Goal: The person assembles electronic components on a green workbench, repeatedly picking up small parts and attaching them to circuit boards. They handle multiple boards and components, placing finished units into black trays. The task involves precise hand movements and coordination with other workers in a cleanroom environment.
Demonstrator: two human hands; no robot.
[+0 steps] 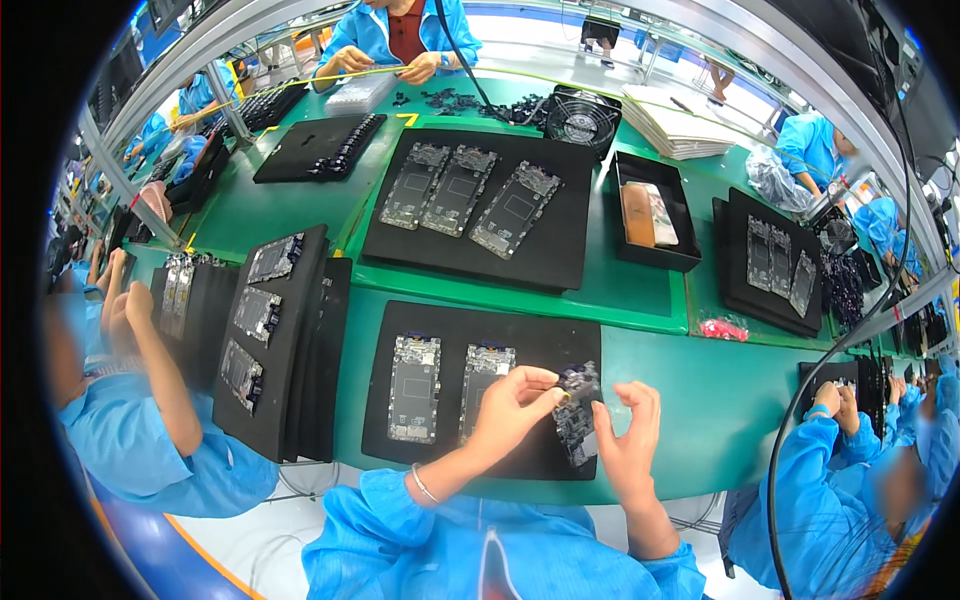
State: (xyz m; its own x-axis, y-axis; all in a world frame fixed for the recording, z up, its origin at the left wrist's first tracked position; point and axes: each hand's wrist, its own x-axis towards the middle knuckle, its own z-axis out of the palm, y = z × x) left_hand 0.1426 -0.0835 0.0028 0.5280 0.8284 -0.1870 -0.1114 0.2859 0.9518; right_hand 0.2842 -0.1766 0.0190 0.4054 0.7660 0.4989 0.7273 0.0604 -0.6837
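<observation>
Three phone frames with circuit boards are laid out before me on a black foam mat [510, 318]: a left one [414, 390], a middle one [477, 385] partly behind my hand, and a right one [575, 432] set at a slant. Over the upper left edge of the slanted frame, my left hand [512, 410] pinches thumb and forefinger together by a small yellow bit; what is between them is too small to name. Beside that frame's right edge is my right hand [632, 440], thumb close to the edge and fingers apart, gripping nothing visible.
Beyond, another black mat [375, 235] bears three more frames. A black box [655, 253] with a brown item, a small fan [580, 122] and white sheets [680, 125] stand farther back. Left, stacked mats [318, 330] lean by a co-worker. A black cable [783, 440] hangs at right.
</observation>
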